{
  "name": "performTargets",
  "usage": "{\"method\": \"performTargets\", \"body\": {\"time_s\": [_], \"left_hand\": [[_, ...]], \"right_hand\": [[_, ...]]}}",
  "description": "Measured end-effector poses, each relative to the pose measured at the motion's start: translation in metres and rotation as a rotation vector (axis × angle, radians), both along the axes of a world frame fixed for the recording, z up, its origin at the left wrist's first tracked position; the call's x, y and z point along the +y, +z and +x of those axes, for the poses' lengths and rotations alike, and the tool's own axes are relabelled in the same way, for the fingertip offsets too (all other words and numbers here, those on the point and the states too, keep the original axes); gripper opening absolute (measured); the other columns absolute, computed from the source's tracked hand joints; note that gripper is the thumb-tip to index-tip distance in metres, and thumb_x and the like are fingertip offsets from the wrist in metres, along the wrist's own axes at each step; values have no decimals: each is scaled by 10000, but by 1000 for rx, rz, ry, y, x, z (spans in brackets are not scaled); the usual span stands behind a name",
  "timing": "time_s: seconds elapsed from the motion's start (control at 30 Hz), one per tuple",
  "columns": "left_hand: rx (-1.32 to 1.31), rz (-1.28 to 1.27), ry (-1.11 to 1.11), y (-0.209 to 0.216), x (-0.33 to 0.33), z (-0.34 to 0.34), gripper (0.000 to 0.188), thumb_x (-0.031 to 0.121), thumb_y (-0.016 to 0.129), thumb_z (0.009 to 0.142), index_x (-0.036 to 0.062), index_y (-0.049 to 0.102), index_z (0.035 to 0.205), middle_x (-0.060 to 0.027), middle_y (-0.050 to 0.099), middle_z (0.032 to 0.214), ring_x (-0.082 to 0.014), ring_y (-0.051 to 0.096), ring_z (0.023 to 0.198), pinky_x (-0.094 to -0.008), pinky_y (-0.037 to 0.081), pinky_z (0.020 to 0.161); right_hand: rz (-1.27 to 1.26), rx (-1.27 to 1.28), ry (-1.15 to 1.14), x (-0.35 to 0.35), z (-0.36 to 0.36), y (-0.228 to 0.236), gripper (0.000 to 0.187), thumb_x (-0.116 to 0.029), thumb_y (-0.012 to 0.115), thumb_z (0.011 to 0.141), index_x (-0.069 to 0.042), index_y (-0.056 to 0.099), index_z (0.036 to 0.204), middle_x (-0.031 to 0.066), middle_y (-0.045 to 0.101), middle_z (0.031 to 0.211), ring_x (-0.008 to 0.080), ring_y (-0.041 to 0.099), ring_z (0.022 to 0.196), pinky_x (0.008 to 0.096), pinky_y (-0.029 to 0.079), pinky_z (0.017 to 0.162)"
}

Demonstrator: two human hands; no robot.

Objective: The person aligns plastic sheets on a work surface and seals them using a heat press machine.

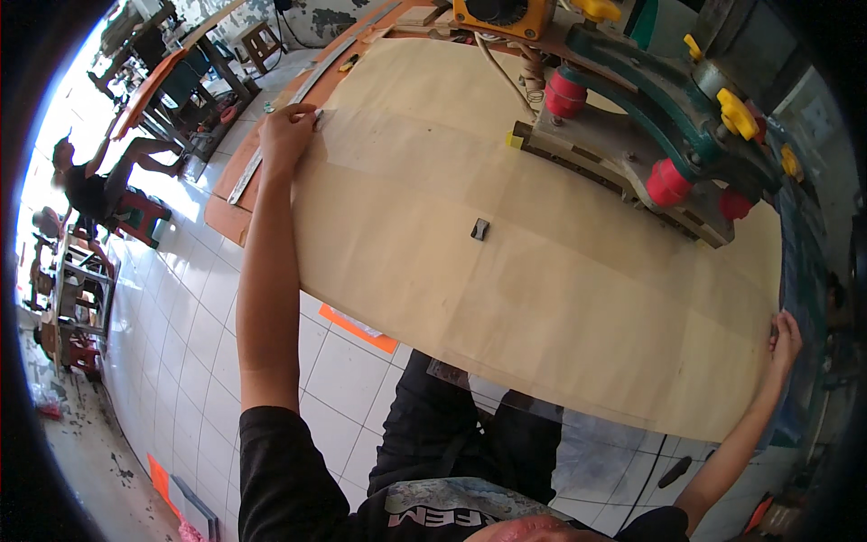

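A large tan sheet covers the tabletop in front of me, with a clear plastic sheet over it that overhangs the near edge. At the far left, my left hand is closed in a pinch at the clear sheet's corner, beside a small white bit. My right hand is at the tan sheet's right edge, its fingers curled; what lies between them is too small to make out. Between the hands, on the sheets, rests a small black block with a silvery face, perhaps a pencil sharpener.
A green machine arm with red and yellow knobs reaches over the far right of the sheet. An orange box sits behind. Along the left table edge runs a metal ruler. A seated person is farther left, near benches.
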State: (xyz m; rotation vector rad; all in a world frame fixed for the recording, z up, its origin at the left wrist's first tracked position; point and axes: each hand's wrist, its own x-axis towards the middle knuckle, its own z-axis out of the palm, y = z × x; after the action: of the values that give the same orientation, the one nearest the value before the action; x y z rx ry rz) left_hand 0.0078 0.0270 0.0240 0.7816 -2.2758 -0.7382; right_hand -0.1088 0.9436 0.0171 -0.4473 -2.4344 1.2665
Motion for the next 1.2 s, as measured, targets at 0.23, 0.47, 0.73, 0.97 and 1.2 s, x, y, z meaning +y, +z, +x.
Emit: {"method": "performTargets", "body": {"time_s": [0.23,0.47,0.73,0.97,1.2], "left_hand": [[-31,-120,25,-4,-3,-1,189,168,618,777,133,721,932,-154,682,856,-250,655,807,-335,496,757],[-75,-175,11,-1,-1,3,187,164,607,784,105,717,924,-165,680,877,-273,652,810,-352,492,760],[7,-146,-217,-30,-41,-7,273,138,566,803,-42,652,990,-84,653,775,-110,557,634,-277,439,555],[-108,-117,-157,-41,-40,-16,291,143,525,830,35,654,1068,-49,673,801,-119,579,641,-279,444,571],[-112,-119,-136,-37,-63,-14,312,112,446,843,86,674,1054,-57,687,872,-113,585,657,-284,442,561]], "right_hand": [[17,5,-9,-6,1,-1,334,-308,652,838,-73,627,1073,-20,630,795,24,401,510,175,298,435],[3,-19,-1,-1,5,-3,331,-277,665,830,-63,622,1078,-22,627,838,18,429,557,170,296,457],[-113,90,-7,-83,19,5,210,-222,695,792,-42,655,894,-30,578,697,34,458,529,180,319,454],[-93,38,39,-53,23,2,166,-121,616,846,7,655,943,19,612,767,79,534,618,226,435,532],[1,24,26,-62,27,6,138,-83,625,831,9,656,928,14,611,721,78,536,588,223,428,509]]}}
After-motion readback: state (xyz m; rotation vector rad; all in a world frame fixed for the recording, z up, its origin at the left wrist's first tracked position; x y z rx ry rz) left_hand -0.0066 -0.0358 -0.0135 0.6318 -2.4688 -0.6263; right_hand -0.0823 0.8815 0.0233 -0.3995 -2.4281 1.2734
